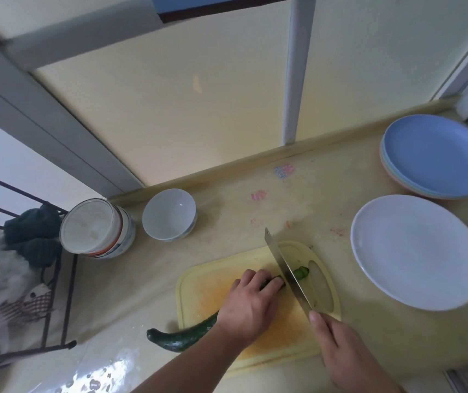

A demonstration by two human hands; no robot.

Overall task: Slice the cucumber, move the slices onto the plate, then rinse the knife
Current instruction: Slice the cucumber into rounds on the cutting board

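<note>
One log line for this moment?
stage: slicing | left hand holds dark green cucumber | right hand grips steel cleaver | white round plate empty

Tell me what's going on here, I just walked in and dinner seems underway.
A person is slicing a cucumber on a yellow cutting board. The left hand holds the cucumber down while the right hand grips a knife, its blade in the cucumber near the end. The white plate beside the board holds no slices yet.

no readable text anywhere
</note>
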